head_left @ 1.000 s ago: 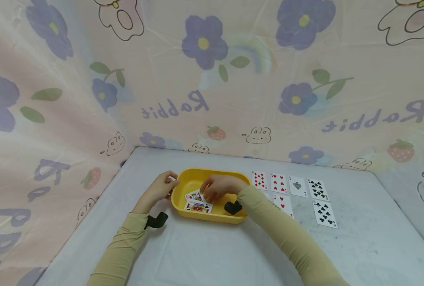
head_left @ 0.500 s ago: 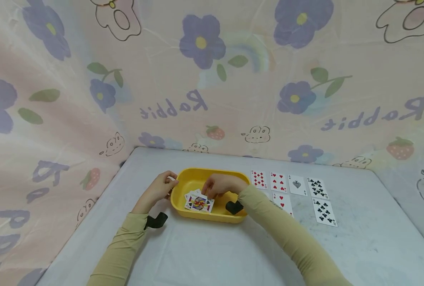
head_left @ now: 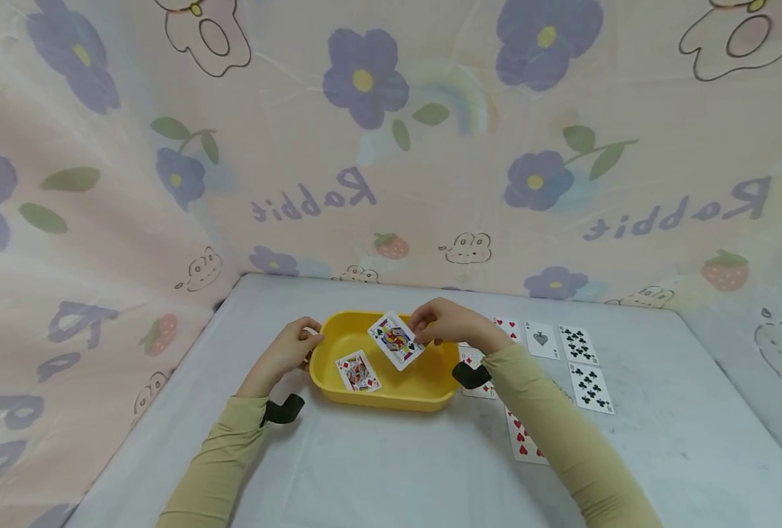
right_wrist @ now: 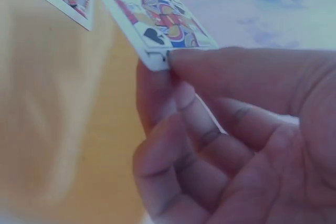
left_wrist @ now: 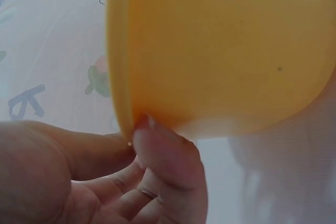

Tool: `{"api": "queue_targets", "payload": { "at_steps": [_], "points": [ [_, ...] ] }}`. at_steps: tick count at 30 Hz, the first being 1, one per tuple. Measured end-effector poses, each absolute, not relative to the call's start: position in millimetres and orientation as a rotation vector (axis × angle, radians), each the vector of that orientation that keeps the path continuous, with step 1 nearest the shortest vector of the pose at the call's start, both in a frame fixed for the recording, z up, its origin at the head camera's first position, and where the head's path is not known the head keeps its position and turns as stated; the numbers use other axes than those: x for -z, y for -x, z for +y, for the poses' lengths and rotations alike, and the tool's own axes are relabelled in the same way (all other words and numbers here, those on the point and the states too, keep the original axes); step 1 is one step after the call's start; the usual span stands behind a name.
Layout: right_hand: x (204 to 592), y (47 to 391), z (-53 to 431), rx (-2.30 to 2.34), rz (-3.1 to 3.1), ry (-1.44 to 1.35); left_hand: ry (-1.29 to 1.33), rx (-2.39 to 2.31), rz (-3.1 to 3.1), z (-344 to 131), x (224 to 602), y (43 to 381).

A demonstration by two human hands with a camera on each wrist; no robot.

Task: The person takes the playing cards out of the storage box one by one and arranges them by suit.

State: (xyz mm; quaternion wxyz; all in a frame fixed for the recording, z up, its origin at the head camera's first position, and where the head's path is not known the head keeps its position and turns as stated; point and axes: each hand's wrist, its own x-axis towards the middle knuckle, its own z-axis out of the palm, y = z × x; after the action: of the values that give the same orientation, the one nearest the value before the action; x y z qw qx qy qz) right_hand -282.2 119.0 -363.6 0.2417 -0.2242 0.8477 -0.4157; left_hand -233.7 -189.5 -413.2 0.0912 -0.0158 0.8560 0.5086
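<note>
Between thumb and fingers, my right hand [head_left: 453, 323] pinches one corner of a playing card [head_left: 396, 341], a face card of spades. The card is tilted, picture side up, over the yellow tray [head_left: 423, 402]. Below and to the left, a king of diamonds [head_left: 359, 372] lies face up in the tray; part of it also shows in the right wrist view. My left hand [head_left: 290, 348] grips the tray's left end. In the left wrist view, thumb and finger [left_wrist: 168, 156] pinch the yellow rim.
Right of the tray, several face-up cards lie in rows, among them an ace of spades [head_left: 541, 339] and two club cards, one a lower club card [head_left: 591, 389]. A heart card [head_left: 522, 440] lies nearer, partly under my right sleeve [head_left: 555, 433]. Patterned cloth walls [head_left: 430, 198] enclose the table.
My right hand has lifted the spade face card out of the tray, moving up and right. The king of diamonds is now uncovered. My left hand stays at the tray's left end.
</note>
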Motion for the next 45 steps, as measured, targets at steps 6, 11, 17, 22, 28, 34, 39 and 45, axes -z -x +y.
{"api": "queue_targets", "payload": {
  "at_steps": [6, 11, 17, 22, 28, 34, 39, 45],
  "points": [
    [359, 273, 163, 1.279, 2.313, 0.569, 0.054, -1.508, 2.539, -189, 411, 233],
    [363, 263, 202, 1.379, 2.316, 0.522, 0.072, -1.506, 2.533, -189, 412, 232],
    [375, 247, 254, 1.459, 2.326, 0.397, 0.081, -1.506, 2.525, -189, 415, 229],
    [396, 235, 291, 1.532, 2.274, 0.218, 0.084, -1.495, 2.544, -191, 417, 229],
    [424, 220, 321, 1.551, 2.243, 0.079, 0.086, -1.495, 2.553, -193, 416, 229],
    [441, 209, 341, 1.575, 2.204, 0.064, 0.077, -1.505, 2.548, -192, 415, 229],
    [444, 203, 353, 1.642, 2.156, 0.097, 0.068, -1.51, 2.546, -190, 414, 230],
    [444, 201, 366, 1.67, 2.138, 0.073, 0.043, -1.507, 2.558, -189, 415, 231]
  ]
}}
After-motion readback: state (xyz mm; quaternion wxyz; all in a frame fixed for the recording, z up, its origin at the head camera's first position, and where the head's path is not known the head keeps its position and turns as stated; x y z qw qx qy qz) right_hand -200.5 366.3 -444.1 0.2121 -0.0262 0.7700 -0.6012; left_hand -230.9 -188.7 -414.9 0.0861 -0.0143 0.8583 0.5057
